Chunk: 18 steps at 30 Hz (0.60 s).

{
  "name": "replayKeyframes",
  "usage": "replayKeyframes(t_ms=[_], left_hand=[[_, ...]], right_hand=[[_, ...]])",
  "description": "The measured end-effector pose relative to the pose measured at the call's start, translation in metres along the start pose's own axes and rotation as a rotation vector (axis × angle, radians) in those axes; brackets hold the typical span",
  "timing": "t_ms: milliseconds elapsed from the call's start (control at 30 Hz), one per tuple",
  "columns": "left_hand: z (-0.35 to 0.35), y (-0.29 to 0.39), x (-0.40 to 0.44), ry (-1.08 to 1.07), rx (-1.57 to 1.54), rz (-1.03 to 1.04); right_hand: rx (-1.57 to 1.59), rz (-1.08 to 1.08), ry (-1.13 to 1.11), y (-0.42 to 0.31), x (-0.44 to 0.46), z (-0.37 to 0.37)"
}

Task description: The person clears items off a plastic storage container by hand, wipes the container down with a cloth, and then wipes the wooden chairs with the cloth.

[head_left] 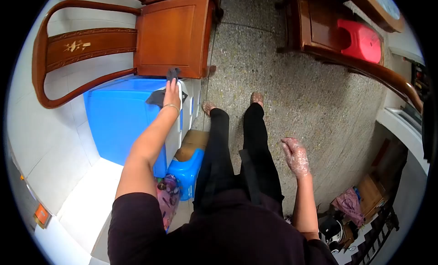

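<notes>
My left hand (171,95) reaches forward with its fingers on a dark grey cloth (156,98), at the edge of a blue and white plastic drawer cabinet (121,112). Some of the cloth sticks out past my fingertips, close to the wooden chair's seat (173,34). Over the floor on the other side, my right hand (296,156) hangs in the air, loosely bent, with nothing visible in it. A shiny whitish layer covers this hand up to the wrist; whether it is a thin clear glove or suds I cannot tell.
A blue plastic stool (186,173) and a cardboard box (194,141) stand beside the cabinet, near a pink bag (167,201). Across the speckled floor (319,96), a red stool (362,41) rests on wooden furniture (315,25). Boxes (372,192) and clutter lie at lower right.
</notes>
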<state>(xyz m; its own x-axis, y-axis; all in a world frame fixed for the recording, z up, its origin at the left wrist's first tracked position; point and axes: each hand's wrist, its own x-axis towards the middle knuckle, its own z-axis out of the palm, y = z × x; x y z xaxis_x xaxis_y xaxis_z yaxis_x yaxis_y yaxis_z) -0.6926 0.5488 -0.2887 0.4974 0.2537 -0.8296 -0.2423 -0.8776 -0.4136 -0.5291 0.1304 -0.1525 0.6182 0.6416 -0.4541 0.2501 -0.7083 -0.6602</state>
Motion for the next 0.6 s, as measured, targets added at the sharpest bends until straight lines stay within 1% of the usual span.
replayKeyframes(t_ms=[33, 100, 133, 167, 200, 233, 267, 300, 367, 400, 467, 500, 567, 600], left_hand=[[0.013, 0.014, 0.003, 0.0, 0.109, 0.039], [0.131, 0.076, 0.037, 0.158, 0.033, -0.052], [0.079, 0.066, -0.003, -0.014, 0.005, 0.107], [0.106, 0.089, -0.011, 0.057, 0.037, 0.036], [0.129, 0.102, -0.028, 0.193, 0.042, 0.032], [0.121, 0.108, -0.048, 0.075, -0.037, 0.097], [0.086, 0.101, -0.075, -0.099, -0.026, 0.207], [0.135, 0.127, -0.082, -0.057, -0.003, 0.182], [0.141, 0.137, -0.114, 0.048, -0.025, 0.189], [0.122, 0.133, -0.118, 0.04, -0.026, 0.184], [0.083, 0.129, -0.121, -0.165, -0.472, 0.101], [0.076, 0.132, -0.116, -0.173, -0.472, 0.095], [0.069, 0.13, -0.098, 0.122, -0.317, -0.174], [0.068, 0.123, -0.084, 0.201, -0.189, -0.152]], right_hand=[[-0.004, 0.031, 0.006, 0.012, -0.002, 0.001], [0.013, 0.085, -0.026, 0.029, -0.006, 0.003], [0.01, 0.097, -0.047, 0.038, -0.006, 0.006], [0.006, 0.103, -0.065, 0.046, -0.005, 0.004], [0.012, 0.103, -0.074, 0.048, -0.001, 0.002], [0.022, 0.074, -0.103, 0.05, 0.004, -0.002], [0.03, 0.041, -0.133, 0.053, 0.009, -0.006], [0.032, 0.029, -0.141, 0.058, 0.014, -0.01], [0.054, -0.015, -0.163, 0.069, 0.023, -0.017], [0.057, -0.021, -0.169, 0.074, 0.027, -0.021], [0.037, -0.036, -0.134, 0.085, 0.036, -0.028], [0.042, -0.041, -0.141, 0.087, 0.039, -0.031], [0.05, -0.015, -0.122, 0.091, 0.044, -0.035], [0.052, -0.048, -0.097, 0.095, 0.046, -0.032]])
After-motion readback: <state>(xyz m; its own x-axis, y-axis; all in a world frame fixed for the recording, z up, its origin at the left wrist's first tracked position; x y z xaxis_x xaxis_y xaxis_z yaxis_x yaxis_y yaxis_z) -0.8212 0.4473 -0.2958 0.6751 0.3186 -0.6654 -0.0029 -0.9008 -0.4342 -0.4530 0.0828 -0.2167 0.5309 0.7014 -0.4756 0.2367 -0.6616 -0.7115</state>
